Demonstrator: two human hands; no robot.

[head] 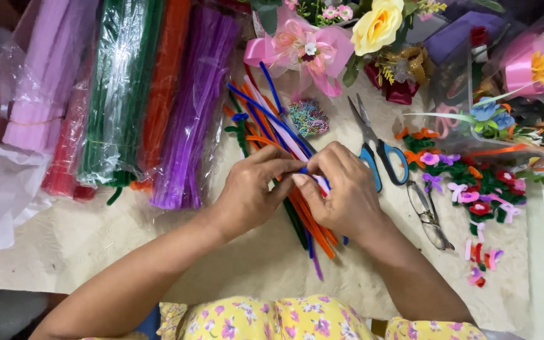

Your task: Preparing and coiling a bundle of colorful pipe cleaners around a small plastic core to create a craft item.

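Both the left hand [250,192] and right hand [341,189] pinch what seems a blue pipe cleaner [272,113], its length slanting toward the table's far edge.

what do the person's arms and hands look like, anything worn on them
Both forearms are bare, with no gloves, watch or bracelet showing. The left hand and right hand show no rings that I can make out. Short sleeves of a yellow top with small pink and purple flowers show at the bottom edge.

bright, even light falls from above; shadows beneath the hands are soft. white glare streaks the plastic sleeve around the green stems [118,94]. left of it, edges blur and bend slightly.
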